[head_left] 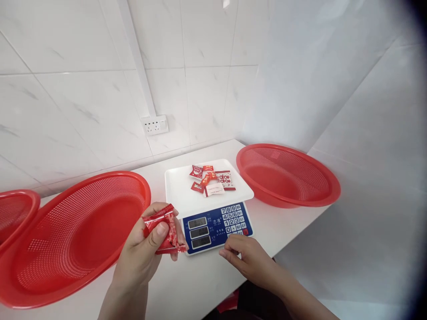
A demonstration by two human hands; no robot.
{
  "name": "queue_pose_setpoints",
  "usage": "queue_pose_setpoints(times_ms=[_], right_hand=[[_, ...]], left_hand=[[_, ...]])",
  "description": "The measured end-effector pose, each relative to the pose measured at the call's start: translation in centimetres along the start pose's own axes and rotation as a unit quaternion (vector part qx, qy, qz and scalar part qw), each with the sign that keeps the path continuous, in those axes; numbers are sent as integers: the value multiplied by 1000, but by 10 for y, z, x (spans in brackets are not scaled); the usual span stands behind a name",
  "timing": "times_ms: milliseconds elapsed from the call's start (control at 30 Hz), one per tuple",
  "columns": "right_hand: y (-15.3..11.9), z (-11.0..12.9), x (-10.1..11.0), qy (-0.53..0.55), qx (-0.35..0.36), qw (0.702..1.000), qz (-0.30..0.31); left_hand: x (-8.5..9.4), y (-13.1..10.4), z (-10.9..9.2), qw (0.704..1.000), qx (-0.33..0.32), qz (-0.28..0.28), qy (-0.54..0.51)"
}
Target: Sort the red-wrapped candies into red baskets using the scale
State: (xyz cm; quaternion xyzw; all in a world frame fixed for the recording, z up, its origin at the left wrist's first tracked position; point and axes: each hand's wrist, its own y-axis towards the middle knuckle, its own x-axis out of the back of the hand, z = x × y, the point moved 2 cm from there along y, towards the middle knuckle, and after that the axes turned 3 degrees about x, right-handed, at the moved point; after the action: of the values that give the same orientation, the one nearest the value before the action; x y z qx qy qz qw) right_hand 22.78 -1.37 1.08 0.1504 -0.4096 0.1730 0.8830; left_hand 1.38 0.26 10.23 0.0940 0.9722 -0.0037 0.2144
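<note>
The left hand (147, 249) pinches red candy packets (165, 229) between thumb and fingers beside the scale (213, 209); the right hand (248, 258), grip loosely curled and empty, rests near its keypad (235, 218). A loose pinch could spill packets onto the surface (200, 284)

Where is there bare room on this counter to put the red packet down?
Bare counter lies between the left hand and right hand, and behind the scale toward the wall socket. The scale tray's left half is bare; candy packets crowd its middle.
</note>
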Motion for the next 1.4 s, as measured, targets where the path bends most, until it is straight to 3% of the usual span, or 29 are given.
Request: queue_pose_setpoints(times_ms=[200,367,633,900,1133,1400], right_hand=[[6,0,10,-2,15,1000,-14],[14,1,22,-10,21,999,-48],[23,8,32,47,13,996,-69],[36,32,40,118,66,982,-132],[42,41,36,167,48,981,-86],[42,44,38,126,32,986,-102]], left_hand=[[-1,2,-2,998,-26,-48,-10],[3,13,-5,994,14,-102,-30],[-4,16,10,993,60,14,100],[-9,13,23,946,116,119,280],[-16,15,28,929,135,143,314],[-14,17,31,909,116,139,376]])
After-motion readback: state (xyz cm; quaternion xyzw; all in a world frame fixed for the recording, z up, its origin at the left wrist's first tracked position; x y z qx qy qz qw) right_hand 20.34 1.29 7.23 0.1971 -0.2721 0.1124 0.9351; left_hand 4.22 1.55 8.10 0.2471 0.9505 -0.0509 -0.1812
